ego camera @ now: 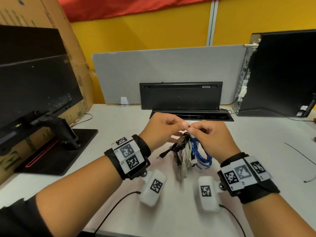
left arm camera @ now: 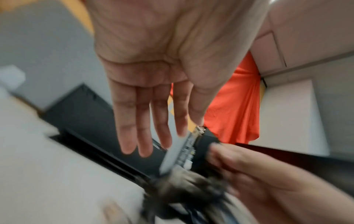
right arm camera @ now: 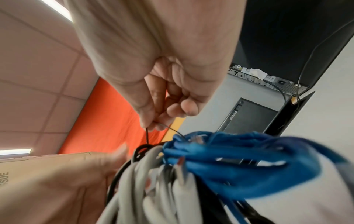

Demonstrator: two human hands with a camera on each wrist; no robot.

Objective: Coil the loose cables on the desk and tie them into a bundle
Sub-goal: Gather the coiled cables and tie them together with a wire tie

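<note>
Both hands [ego camera: 186, 129] pinched tog. just above cable bundle [ego camera: 189, 154].

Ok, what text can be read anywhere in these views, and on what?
"SSUE": cut-off letters, turned sideways, on the cardboard box.
Its green print in the head view: too blurred to read.
Stickers on the computer tower: too small.
Label on the black keyboard: too small.
Wristband markers: patterns only; the tiny characters beside them are unreadable.
</note>
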